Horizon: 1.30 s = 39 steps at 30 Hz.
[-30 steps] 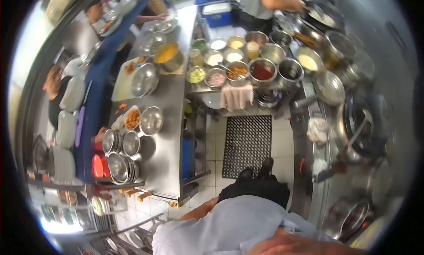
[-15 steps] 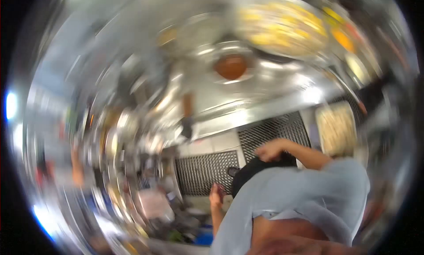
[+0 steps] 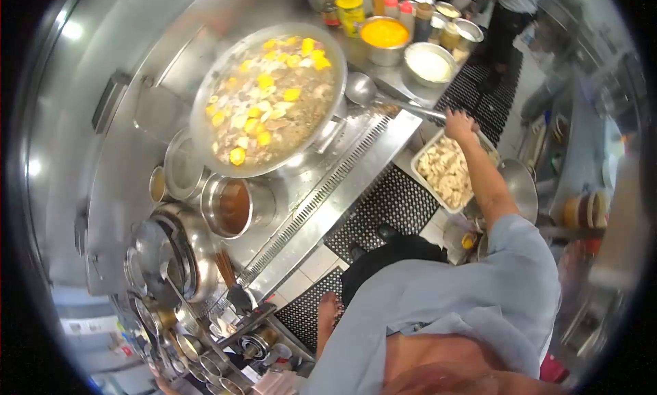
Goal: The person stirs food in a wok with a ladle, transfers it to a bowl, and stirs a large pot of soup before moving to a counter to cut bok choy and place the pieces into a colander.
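Observation:
My right hand (image 3: 461, 124) is wrapped around the end of the long handle of a metal ladle (image 3: 361, 89). The ladle's round bowl rests on the steel counter beside a very large pan (image 3: 198, 114) of broth with yellow corn pieces and pale chunks. Below that hand stands a white tub (image 3: 420, 175) of pale, cut-up food. My left hand (image 3: 329, 304) hangs low by my side, fingers loosely apart, with nothing visible in it. A pot of brown liquid (image 3: 234, 207) stands at the near side of the large pan.
A pot of orange liquid (image 3: 384, 33), a bowl of white contents (image 3: 430, 63), bottles and a yellow can (image 3: 350, 13) crowd the counter's far end. Black perforated mats (image 3: 383, 207) cover the floor. Another person (image 3: 513, 18) stands at the upper right. Stacked pans (image 3: 185, 251) occupy the left.
My view has swung right and steadied. My right arm has stretched from near my waist out to the counter, and that hand has taken hold of the ladle. My left hand still hangs low.

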Motion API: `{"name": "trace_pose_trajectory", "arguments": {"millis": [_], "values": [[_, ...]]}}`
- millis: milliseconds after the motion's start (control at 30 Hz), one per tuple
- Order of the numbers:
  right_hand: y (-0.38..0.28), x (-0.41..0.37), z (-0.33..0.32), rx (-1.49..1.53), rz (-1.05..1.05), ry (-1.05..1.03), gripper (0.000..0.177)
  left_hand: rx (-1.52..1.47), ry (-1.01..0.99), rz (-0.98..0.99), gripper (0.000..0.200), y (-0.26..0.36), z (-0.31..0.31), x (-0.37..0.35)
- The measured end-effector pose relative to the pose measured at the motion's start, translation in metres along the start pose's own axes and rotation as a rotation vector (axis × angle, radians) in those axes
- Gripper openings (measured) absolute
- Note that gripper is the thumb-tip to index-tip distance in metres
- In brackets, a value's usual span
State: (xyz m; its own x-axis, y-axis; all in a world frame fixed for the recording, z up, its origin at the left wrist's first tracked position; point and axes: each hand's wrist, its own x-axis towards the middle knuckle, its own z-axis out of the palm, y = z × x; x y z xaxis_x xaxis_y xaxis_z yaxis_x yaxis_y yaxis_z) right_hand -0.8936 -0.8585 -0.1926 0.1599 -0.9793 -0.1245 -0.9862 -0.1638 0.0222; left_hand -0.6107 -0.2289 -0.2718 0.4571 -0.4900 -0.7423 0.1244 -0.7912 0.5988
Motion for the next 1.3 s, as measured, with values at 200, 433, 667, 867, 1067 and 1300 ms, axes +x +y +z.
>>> {"name": "trace_pose_trajectory", "arguments": {"millis": [200,433,667,867,1067,1300], "values": [[-0.033,-0.057,-0.004,0.405,-0.190,0.012,0.033,-0.355,0.130,-0.188,0.035,0.057,0.006,0.022],[-0.087,-0.118,-0.102,1.033,0.107,-0.090,0.043,-0.337,-0.081,-0.103,0.030,-0.040,0.051,0.063],[-0.123,-0.069,-0.189,1.287,-0.273,-0.127,0.031,0.351,0.028,0.226,0.028,-0.092,0.055,0.066],[-0.220,-0.078,-0.271,1.394,-0.537,-0.625,0.041,-0.541,0.139,-0.247,0.037,0.024,0.059,0.054],[-0.370,-0.086,-0.302,0.997,-0.914,-0.668,0.040,-0.059,0.362,-0.170,0.044,0.063,0.073,0.046],[-0.614,-0.103,-0.234,0.735,-0.991,-0.682,0.022,-0.454,0.536,0.025,0.038,-0.024,0.067,-0.018]]}}
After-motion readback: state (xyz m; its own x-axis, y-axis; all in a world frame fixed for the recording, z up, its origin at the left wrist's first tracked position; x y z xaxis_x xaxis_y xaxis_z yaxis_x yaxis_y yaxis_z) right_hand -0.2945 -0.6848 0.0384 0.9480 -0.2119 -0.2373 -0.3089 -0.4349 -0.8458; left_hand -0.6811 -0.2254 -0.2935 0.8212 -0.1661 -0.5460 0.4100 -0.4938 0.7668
